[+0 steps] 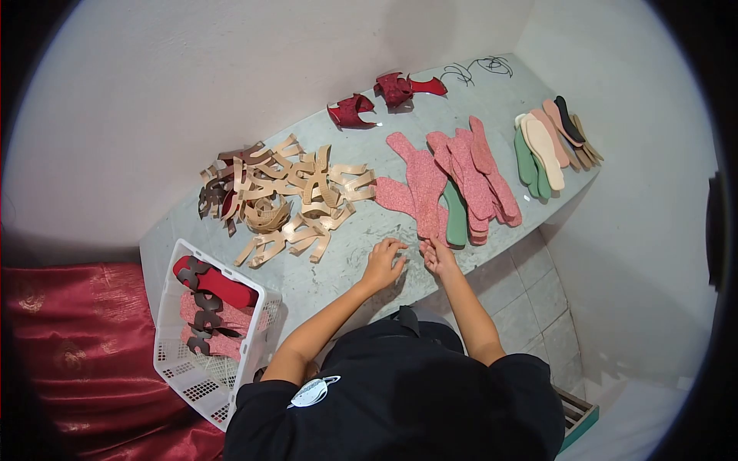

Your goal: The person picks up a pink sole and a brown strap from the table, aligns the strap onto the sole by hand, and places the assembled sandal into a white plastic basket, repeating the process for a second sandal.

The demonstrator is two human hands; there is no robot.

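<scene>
My left hand (384,261) rests on the grey table (338,269) with its fingers curled and apart, holding nothing. Just to its right, my right hand (440,257) pinches the near end of a pink speckled insole (425,201). That insole lies at the front of a fanned pile of pink insoles (477,173), with a green insole (455,219) among them. A heap of gold and tan cut straps (284,192) lies to the left of my hands.
A white plastic basket (173,361) at the table's left end holds red and pink insoles with brown straps. Two red shoe uppers (352,111) (400,88) lie at the back. Beige, green and black insoles (546,146) sit at the far right. Red cloth (69,346) lies left.
</scene>
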